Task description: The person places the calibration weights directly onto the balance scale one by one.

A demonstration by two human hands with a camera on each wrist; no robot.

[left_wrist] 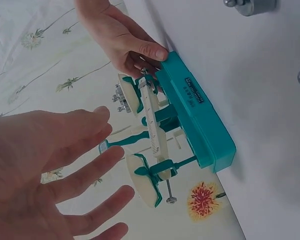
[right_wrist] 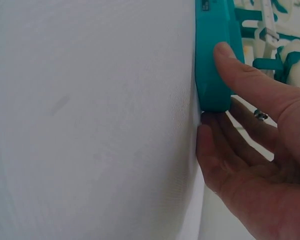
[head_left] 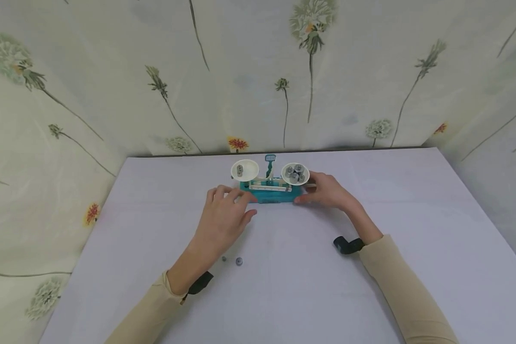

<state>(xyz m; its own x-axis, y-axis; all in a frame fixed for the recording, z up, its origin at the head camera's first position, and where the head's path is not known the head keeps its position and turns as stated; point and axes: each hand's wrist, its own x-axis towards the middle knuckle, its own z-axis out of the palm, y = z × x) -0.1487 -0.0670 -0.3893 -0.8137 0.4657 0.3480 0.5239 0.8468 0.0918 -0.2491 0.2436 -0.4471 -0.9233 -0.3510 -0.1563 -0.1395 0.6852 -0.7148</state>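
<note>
A teal balance scale (head_left: 272, 196) with two white pans stands near the back edge of the table. Several metal weights (head_left: 298, 168) crowd the right pan (head_left: 295, 183), and a small group of weights (head_left: 240, 170) sits in the left pan (head_left: 251, 168). My right hand (head_left: 328, 192) grips the right end of the base, thumb on the front face and fingers around the end, as the right wrist view shows. Beside the scale's left end is my left hand (head_left: 223, 215). In the left wrist view its fingers are spread and it holds nothing.
Two loose weights, a larger one (head_left: 239, 261) and a smaller one (head_left: 224, 259), lie on the white tablecloth (head_left: 292, 286) near the left wrist. Behind the table's back edge hangs a flower-patterned backdrop (head_left: 241, 95). Dark wrist cameras (head_left: 347, 245) are strapped to both wrists.
</note>
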